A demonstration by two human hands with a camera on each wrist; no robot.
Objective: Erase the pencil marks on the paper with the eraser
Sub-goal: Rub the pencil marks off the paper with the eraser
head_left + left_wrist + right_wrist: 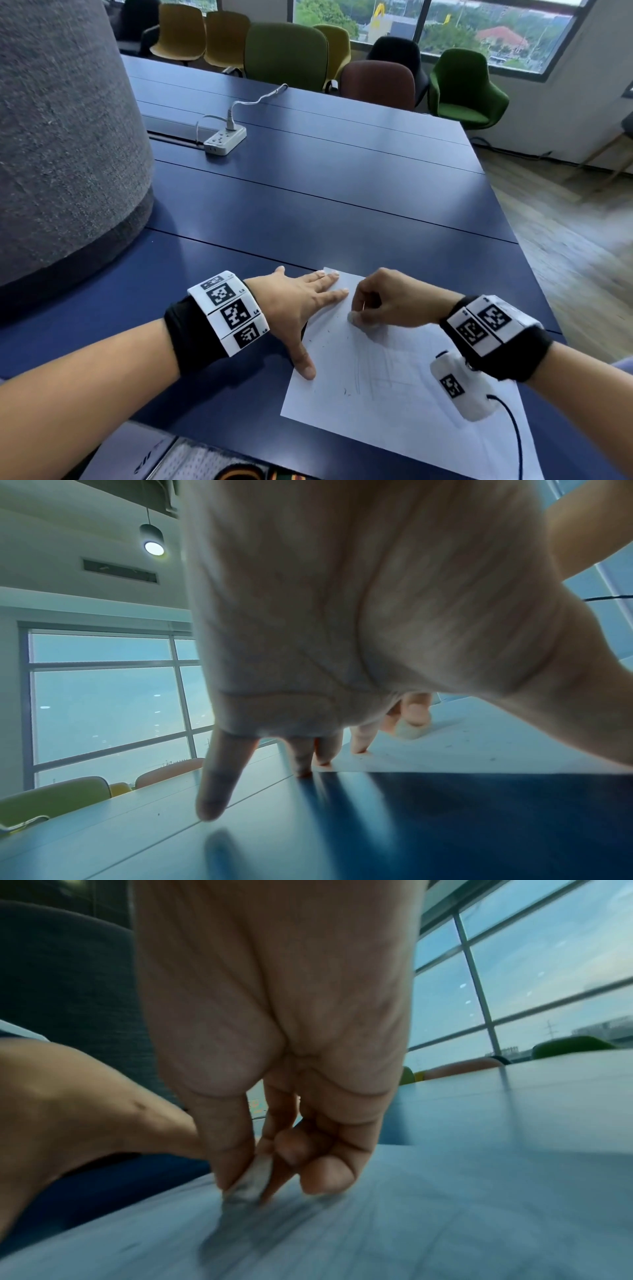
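A white sheet of paper (394, 404) lies on the dark blue table (308, 192), with faint pencil lines (383, 377) and dark eraser crumbs on it. My left hand (301, 308) lies flat, fingers spread, pressing the sheet's left edge and far corner; the thumb (305, 366) rests on the near left edge. My right hand (383, 301) pinches a small grey-white eraser (251, 1180) between thumb and fingers, its tip pressed to the paper (377, 1231) near the far left part. The same eraser (407, 730) shows past my left hand's fingers (219, 777). The right wrist view is motion-blurred.
A large grey fabric-covered round column (61, 137) rises at the left. A white power strip (224, 138) with a cable sits farther back on the table. Several chairs (287, 54) line the far edge. The table's right edge (507, 212) drops to a wooden floor.
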